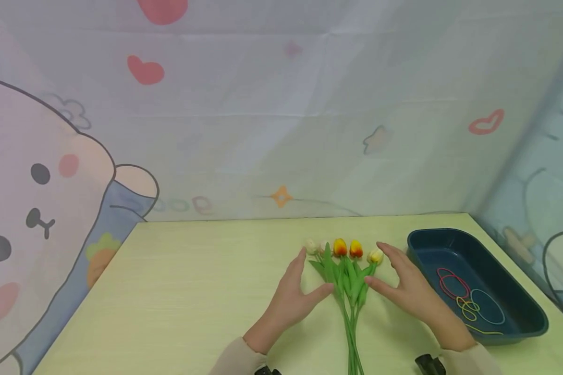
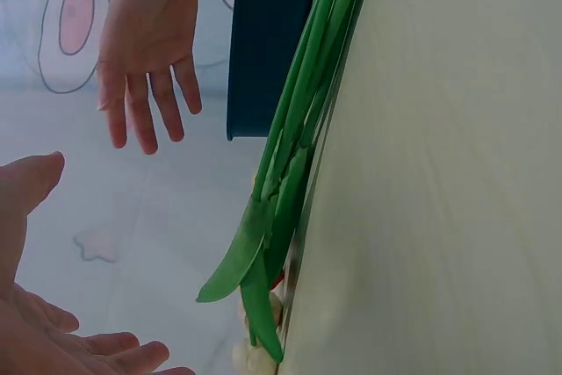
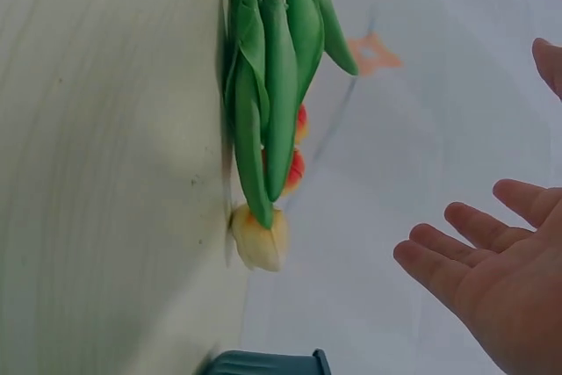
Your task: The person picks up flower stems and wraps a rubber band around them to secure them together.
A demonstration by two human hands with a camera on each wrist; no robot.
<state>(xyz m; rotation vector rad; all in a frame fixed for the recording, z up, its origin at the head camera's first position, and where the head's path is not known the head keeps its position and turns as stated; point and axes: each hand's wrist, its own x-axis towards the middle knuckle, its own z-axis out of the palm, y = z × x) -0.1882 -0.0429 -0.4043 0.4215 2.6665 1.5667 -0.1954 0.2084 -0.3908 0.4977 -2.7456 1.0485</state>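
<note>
Several artificial tulips [image 1: 352, 281] lie side by side on the table, with white, pale yellow and orange-red heads pointing to the back and green stems running to the front edge. My left hand [image 1: 293, 297] hovers on their left side, fingers extended and thumb spread toward the leaves. On the right, my right hand [image 1: 408, 289] mirrors it, palm facing the flowers. Both wrist views show a gap between each hand and the tulips; the green leaves [image 2: 263, 234] and a pale yellow tulip head [image 3: 260, 237] rest untouched. Neither hand holds anything.
A dark blue tray [image 1: 478, 250] stands at the table's right side, close to my right forearm. Inside it lie several loose rubber bands [image 1: 469, 307] in red, yellow and light blue. Behind the pale table [image 1: 169, 291] hangs a printed cloth [image 1: 262, 104].
</note>
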